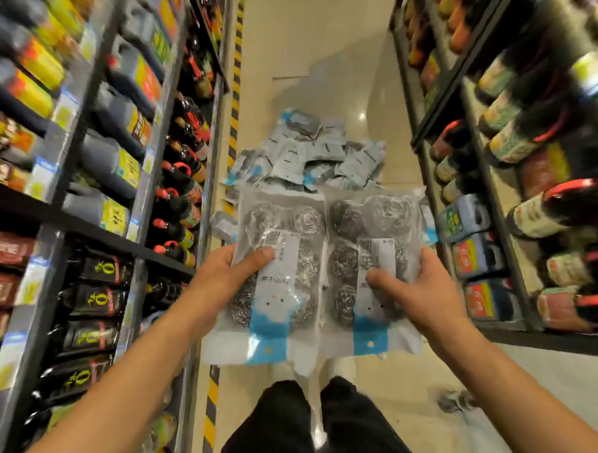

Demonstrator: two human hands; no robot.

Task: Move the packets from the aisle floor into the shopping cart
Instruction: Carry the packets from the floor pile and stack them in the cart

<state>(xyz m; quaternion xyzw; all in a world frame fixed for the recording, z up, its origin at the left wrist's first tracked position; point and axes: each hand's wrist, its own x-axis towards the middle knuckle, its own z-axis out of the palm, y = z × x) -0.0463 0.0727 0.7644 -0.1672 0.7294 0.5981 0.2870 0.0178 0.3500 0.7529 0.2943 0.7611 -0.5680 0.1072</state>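
Two packets are held up side by side, edges touching or slightly overlapping at the centre. The left packet [278,261] is a clear bag of steel-wool scourers with a white label strip and a blue header at its near end; roughly six scourers show through the film, though the exact count cannot be confirmed. The right packet [371,257] is of the same make and shows about the same number.

The left hand [224,274] grips the left packet at its outer edge, thumb pressed on the label, fingers hidden beneath. The right hand [420,286] grips the right packet likewise at its outer edge, thumb on top, fingers underneath.

Beyond both hands, a heap of packets [304,154] lies on the aisle floor [317,54]; individual items overlap too much to count. One stray packet [224,226] lies just beyond the left hand, by the shelf foot.

Outboard of the left hand stands one shelving unit [82,167] of dark bottles and jugs; outboard of the right hand stands a second unit [527,148] of bottles. Below the hands, two dark trouser legs [316,427] are visible.
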